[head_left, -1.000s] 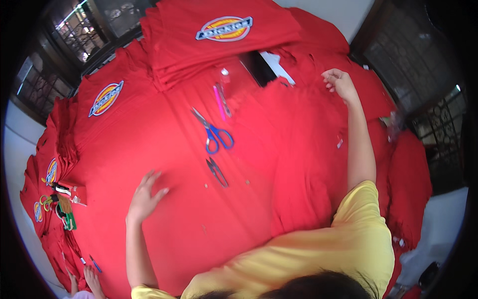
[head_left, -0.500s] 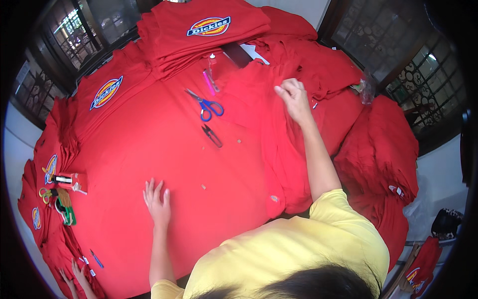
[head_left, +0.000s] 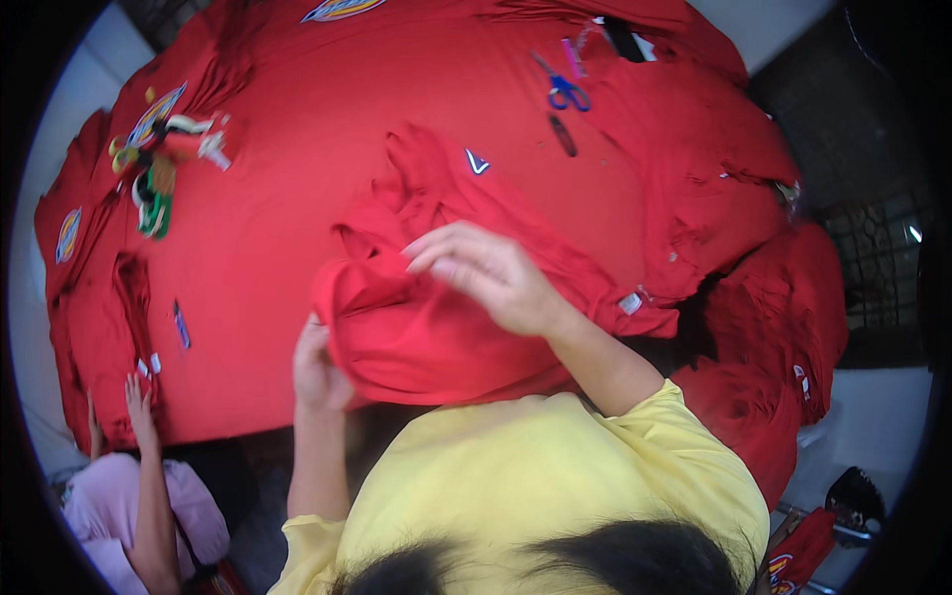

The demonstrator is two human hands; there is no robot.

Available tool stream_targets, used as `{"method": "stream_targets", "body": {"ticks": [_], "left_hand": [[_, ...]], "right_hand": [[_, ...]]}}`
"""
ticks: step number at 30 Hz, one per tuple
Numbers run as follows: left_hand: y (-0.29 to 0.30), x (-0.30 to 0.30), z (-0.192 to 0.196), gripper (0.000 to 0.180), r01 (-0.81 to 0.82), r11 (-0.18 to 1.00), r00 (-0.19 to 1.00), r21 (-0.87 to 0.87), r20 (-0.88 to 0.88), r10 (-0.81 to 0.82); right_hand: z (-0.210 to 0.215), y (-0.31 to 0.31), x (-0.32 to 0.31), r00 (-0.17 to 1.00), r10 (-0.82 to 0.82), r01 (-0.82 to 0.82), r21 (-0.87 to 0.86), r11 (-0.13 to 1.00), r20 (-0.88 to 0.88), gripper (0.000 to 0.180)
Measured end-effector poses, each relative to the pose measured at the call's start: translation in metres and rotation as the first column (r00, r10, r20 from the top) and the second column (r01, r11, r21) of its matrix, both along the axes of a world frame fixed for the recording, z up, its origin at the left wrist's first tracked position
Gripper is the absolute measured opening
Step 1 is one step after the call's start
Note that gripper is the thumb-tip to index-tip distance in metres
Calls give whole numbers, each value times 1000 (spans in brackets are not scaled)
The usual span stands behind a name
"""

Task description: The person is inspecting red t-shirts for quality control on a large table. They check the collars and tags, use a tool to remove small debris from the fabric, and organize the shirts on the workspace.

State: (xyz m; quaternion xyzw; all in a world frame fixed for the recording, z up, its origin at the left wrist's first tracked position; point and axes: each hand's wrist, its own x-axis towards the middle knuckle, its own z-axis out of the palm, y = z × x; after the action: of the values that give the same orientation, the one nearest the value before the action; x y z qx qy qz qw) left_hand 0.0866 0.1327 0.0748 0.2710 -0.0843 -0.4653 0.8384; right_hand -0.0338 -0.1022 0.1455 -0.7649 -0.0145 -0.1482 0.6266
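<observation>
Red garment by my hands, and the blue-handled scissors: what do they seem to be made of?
Garment: probably soft knit fabric with a matte finish, since it drapes in loose folds; the fibre can't be told.

Scissors: handles look like plastic, judging by their solid blue colour; the greyish blades are likely metal, though blur hides their finish.

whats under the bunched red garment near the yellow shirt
The red work surface shows left of the bunched red garment and beyond it, so it seems to rest there partly; anything directly beneath is covered.
</observation>
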Motion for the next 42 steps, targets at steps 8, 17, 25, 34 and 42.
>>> {"method": "stream_targets", "body": {"ticks": [8,17,25,34,42], "left_hand": [[143,84,24,35,-545,504,352,670,728,-588],[-47,114,-41,49,-739,485,193,468,837,-513],[62,171,50,17,-484,861,801,154,473,366],[57,-40,211,68,-371,928,-402,-26,906,-135],[-2,-152,230,31,389,785,-25,482,857,-514]], "right_hand": [[-105,-19,23,875,-204,266,84,960,-440,29],[-113,-36,133,640,-655,329,-628,706,-402,50],[-35,-62,6,900,-418,418,502,757,-120,14],[163,37,-130,985,-58,94,-233,968,160,32],[167,117,-216,878,15,374,-706,601,478,47]]}}
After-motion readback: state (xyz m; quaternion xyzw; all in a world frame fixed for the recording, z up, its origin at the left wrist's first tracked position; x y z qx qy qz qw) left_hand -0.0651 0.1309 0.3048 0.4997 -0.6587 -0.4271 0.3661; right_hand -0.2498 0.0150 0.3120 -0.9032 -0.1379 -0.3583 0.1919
